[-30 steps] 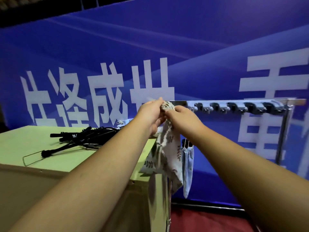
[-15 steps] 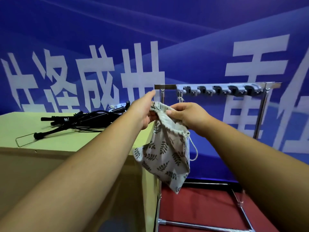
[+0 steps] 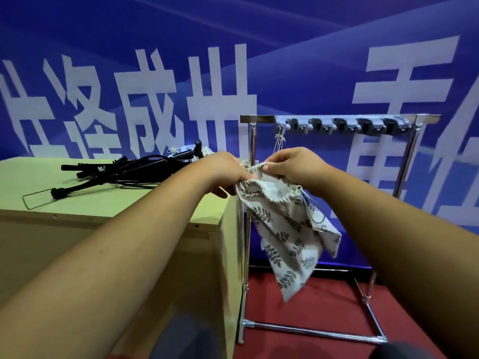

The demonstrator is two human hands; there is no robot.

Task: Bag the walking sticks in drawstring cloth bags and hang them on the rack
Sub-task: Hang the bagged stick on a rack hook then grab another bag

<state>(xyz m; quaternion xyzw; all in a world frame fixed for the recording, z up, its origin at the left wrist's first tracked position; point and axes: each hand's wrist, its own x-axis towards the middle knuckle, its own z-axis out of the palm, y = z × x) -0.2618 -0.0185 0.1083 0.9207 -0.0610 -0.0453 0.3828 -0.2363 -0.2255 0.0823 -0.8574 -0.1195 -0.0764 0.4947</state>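
Cloth bag (image 3: 283,229) btwn both hands (image 3: 223,174) (image 3: 293,167)

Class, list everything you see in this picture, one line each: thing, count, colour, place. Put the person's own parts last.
bag: one, beige with dark leaf print, held up in front of the rack
sticks: a pile, count unclear, black, on the table
cloth: count unclear, pale, behind the sticks
table: one, light green, left
rack: one, chrome, right of the table
hooks: a row, grey, along the rack's top rail
cords: pale, hanging from the leftmost hook
banner: one, blue with white characters, behind everything
floor: red, under the rack
left hand: one, grips the bag's mouth
right hand: one, pinches the bag's mouth
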